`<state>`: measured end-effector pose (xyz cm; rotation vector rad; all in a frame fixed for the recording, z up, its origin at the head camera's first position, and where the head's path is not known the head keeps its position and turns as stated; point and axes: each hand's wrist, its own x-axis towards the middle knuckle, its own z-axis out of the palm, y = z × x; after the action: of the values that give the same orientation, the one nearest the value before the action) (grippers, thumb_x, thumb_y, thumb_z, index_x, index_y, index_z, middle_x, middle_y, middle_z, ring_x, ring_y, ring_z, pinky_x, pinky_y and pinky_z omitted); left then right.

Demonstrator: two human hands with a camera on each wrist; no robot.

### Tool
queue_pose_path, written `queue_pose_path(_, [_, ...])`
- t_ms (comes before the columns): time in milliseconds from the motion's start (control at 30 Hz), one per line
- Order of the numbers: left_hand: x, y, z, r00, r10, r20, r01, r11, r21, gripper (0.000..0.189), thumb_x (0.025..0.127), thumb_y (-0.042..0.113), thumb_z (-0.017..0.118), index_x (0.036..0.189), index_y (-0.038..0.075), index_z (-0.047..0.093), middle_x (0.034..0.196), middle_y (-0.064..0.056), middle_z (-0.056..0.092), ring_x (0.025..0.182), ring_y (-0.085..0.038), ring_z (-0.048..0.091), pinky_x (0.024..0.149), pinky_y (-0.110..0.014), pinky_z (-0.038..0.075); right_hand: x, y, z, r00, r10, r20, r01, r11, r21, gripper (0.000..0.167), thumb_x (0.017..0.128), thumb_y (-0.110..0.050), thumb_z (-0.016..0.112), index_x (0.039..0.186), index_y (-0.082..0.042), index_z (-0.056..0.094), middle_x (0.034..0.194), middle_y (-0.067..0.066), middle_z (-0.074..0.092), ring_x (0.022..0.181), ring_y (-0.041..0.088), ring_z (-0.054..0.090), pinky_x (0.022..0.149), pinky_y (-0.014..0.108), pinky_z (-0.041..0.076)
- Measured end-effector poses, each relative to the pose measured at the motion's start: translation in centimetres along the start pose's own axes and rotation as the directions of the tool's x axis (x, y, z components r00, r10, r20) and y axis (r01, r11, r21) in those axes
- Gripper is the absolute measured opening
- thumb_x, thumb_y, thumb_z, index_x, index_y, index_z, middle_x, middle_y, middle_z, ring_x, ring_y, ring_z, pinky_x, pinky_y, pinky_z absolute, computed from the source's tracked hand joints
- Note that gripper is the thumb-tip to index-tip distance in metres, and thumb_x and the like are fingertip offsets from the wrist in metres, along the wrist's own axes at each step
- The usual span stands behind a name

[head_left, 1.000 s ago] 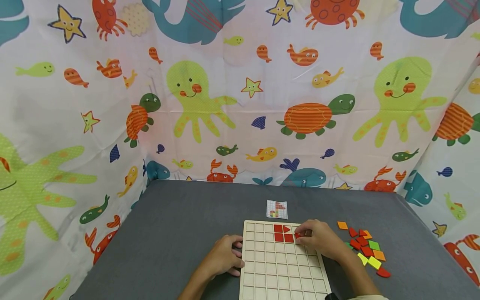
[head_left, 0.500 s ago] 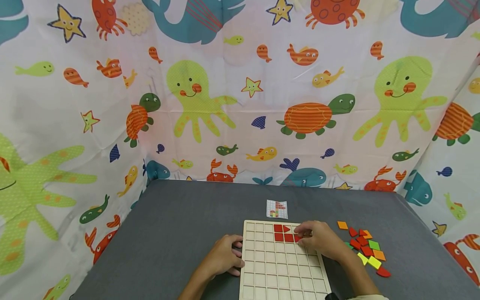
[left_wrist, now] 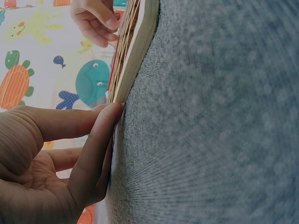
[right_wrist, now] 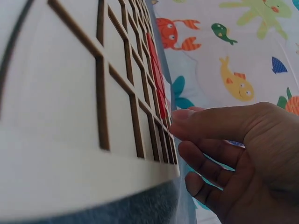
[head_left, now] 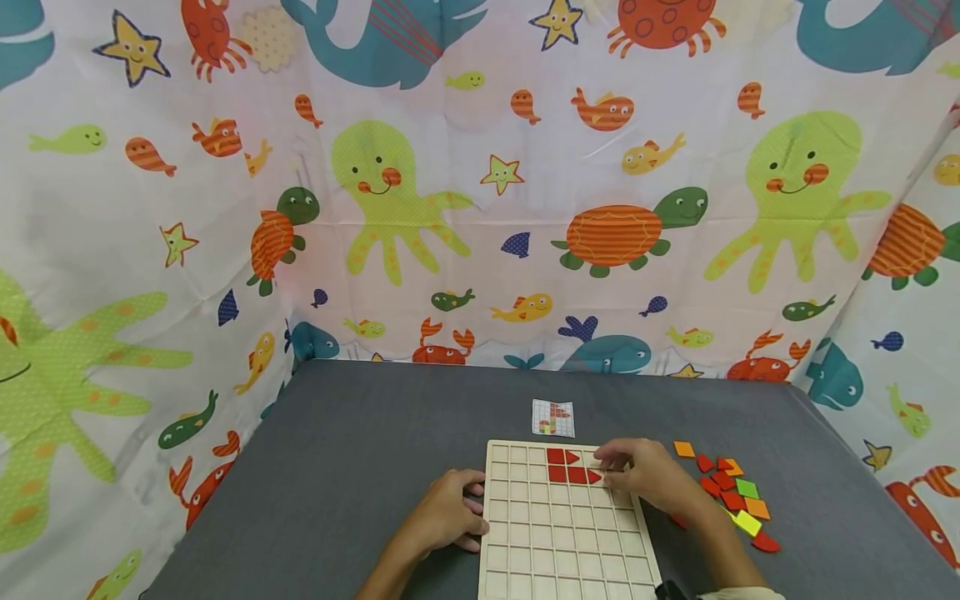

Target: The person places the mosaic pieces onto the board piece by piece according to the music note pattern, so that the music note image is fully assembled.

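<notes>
A pale wooden grid board [head_left: 547, 533] lies on the table. Near its far edge sit several red pieces: squares [head_left: 557, 473] in two rows, a pointed piece [head_left: 572, 457] closing the upper row, and another pointed piece [head_left: 594, 476] closing the lower. My right hand [head_left: 641, 473] hovers over the board's far right corner, fingers loosely bent and holding nothing, just right of the lower pointed piece. At the board's left edge, my left hand [head_left: 447, 510] rests with its fingertips touching the side. The left wrist view shows the left fingers [left_wrist: 98, 144] extended against that edge.
Right of the board lies a loose group of red, orange, green and yellow pieces [head_left: 733, 500], partly hidden by the right forearm. A small printed pattern card [head_left: 552, 418] lies beyond the far edge. A curtain with sea animals [head_left: 480, 208] surrounds the grey table [head_left: 360, 433].
The right hand has let go of the lower row's red pointed piece, which now lies in its cell, and has moved slightly right. The left hand stays at the board's edge.
</notes>
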<state>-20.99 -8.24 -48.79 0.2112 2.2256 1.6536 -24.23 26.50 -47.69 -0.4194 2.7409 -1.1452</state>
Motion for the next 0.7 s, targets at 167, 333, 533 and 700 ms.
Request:
queue_pose_path(167, [0.1, 0.0, 0.0, 1.0, -0.002, 0.003, 0.002, 1.0, -0.006, 0.07, 0.075, -0.019, 0.078, 0.142, -0.007, 0.058, 0.119, -0.014, 0.058, 0.092, -0.024, 0.064, 0.055, -0.039, 0.067, -0.3, 0.8, -1.0, 0.999, 0.029, -0.015, -0.028, 0.998, 0.059, 0.031, 0.091, -0.01, 0.081, 0.121, -0.004, 0.075, 0.1, 0.004, 0.07, 0.091, 0.022, 0.062, 0.069, 0.025, 0.057])
queue_pose_path(333, [0.1, 0.1, 0.0, 1.0, -0.007, 0.008, 0.007, 1.0, -0.004, 0.07, 0.076, -0.017, 0.079, 0.142, -0.006, 0.059, 0.12, -0.013, 0.059, 0.095, -0.024, 0.064, 0.056, -0.039, 0.067, -0.6, 2.0, -2.0, 0.995, 0.078, -0.063, -0.072, 0.993, 0.089, 0.033, 0.091, -0.012, 0.082, 0.123, -0.004, 0.074, 0.103, 0.007, 0.07, 0.093, 0.023, 0.062, 0.071, 0.026, 0.057])
queue_pose_path(533, [0.0, 0.1, 0.0, 1.0, 0.002, 0.006, -0.002, 1.0, -0.001, 0.07, 0.076, -0.017, 0.078, 0.142, -0.007, 0.059, 0.12, -0.013, 0.059, 0.095, -0.024, 0.063, 0.055, -0.039, 0.067, -1.2, 3.8, -3.6, 0.99, 0.099, -0.1, -0.088, 0.99, 0.107, 0.04, 0.094, -0.016, 0.081, 0.13, -0.002, 0.071, 0.114, 0.011, 0.073, 0.099, 0.023, 0.066, 0.075, 0.029, 0.061])
queue_pose_path(700, [-0.1, 0.1, 0.0, 1.0, -0.002, 0.002, 0.002, 1.0, -0.007, 0.07, 0.076, -0.018, 0.078, 0.142, -0.008, 0.058, 0.12, -0.014, 0.058, 0.095, -0.024, 0.063, 0.056, -0.039, 0.067, -2.1, 4.9, -5.2, 0.985, 0.099, -0.139, -0.093, 0.995, 0.047, 0.041, 0.096, -0.021, 0.079, 0.131, -0.002, 0.07, 0.116, 0.012, 0.075, 0.101, 0.023, 0.067, 0.074, 0.027, 0.061])
